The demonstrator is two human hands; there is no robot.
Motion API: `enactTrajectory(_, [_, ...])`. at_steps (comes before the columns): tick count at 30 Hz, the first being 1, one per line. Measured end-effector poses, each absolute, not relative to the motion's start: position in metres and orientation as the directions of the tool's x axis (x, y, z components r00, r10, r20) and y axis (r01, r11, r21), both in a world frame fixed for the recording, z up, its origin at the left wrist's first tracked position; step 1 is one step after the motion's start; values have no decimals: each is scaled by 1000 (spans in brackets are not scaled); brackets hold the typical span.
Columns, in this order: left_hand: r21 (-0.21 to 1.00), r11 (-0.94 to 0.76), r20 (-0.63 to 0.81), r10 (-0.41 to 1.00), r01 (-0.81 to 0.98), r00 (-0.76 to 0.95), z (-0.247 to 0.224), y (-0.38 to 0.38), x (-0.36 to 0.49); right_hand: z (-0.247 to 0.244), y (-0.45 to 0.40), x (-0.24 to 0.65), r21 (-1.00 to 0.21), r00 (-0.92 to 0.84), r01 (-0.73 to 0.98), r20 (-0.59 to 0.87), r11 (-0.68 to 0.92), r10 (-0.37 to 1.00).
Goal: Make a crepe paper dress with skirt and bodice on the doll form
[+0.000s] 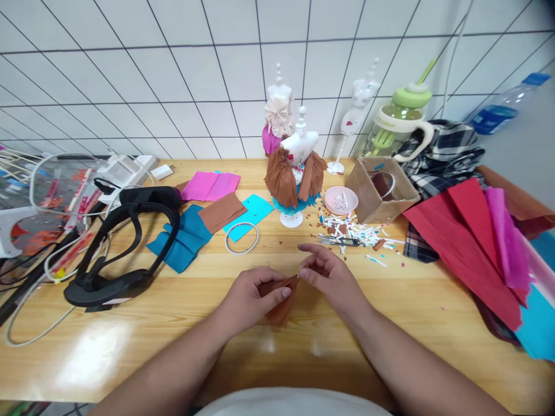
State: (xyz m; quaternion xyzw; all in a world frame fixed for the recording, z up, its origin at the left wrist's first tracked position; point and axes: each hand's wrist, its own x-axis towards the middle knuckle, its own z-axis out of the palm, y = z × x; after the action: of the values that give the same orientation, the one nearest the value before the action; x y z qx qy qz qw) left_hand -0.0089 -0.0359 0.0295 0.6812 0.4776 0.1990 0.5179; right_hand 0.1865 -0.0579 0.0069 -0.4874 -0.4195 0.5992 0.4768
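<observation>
My left hand [247,300] is closed on a piece of brown crepe paper [281,311], which fans out below the thumb and narrows to a gathered point on the right. At that point my right hand [332,278] pinches with thumb and index finger, its other fingers loosely curled. Beyond both hands stands a small white dress-form mannequin [299,144] with brown crepe paper puffs [280,176] at its sides and a blue paper fringe [284,209] beneath. A pair of thread snips [344,241] lies just past my right hand, beside white paper scraps [362,230].
Two more mannequins stand behind, one with a cream rosette [280,115]. Folded crepe paper [212,185] and a white ring [241,238] lie left of centre, near a black headset [125,254]. Rightward are a pink dish [341,199], cardboard box [381,190], jug [399,121] and red paper [463,248].
</observation>
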Motion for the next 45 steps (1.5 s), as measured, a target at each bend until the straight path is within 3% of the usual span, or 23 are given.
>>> enactTrajectory(2, [919, 117, -291, 845, 376, 449, 28, -35, -9, 7, -56, 190, -949, -63, -223, -212, -221, 975])
enactTrajectory(5, [903, 408, -423, 780, 136, 462, 28, -33, -11, 8, -56, 193, -918, -118, -326, -198, -226, 973])
enactTrajectory(8, [736, 669, -530, 667, -107, 524, 29, -33, -13, 9, -59, 190, -919, -260, -336, -122, -208, 958])
enactTrajectory(12, [568, 815, -600, 505, -115, 621, 26, -34, -13, 9, -62, 184, -943, -297, -272, -108, -192, 949])
enactTrajectory(15, [720, 689, -550, 635, -76, 542, 24, -31, -11, 9, -60, 184, -938, -236, -273, -150, -214, 960])
enactTrajectory(18, [953, 298, -298, 882, 57, 365, 25, -29, -12, 8, -57, 186, -961, -162, -175, -186, -214, 969])
enactTrajectory(21, [962, 58, -162, 906, 266, 390, 27, -30, -12, 5, -56, 186, -982, -130, -25, -180, -185, 975])
enactTrajectory(24, [936, 109, -252, 872, 335, 420, 27, -33, -9, 3, -58, 184, -989, -118, 10, -149, -149, 982])
enactTrajectory(28, [935, 302, -354, 840, 187, 412, 26, -33, -5, 5, -59, 185, -988, -100, 6, -152, -153, 983])
enactTrajectory(31, [925, 353, -378, 812, 140, 445, 26, -33, -5, 6, -58, 185, -988, -102, -30, -150, -154, 983])
enactTrajectory(40, [959, 253, -281, 781, 129, 558, 17, -39, 2, 7, -58, 176, -977, 11, -135, -169, -166, 986])
enactTrajectory(45, [960, 140, -247, 833, 242, 496, 14, -44, 7, 8, -58, 170, -840, -53, -466, -287, -278, 957])
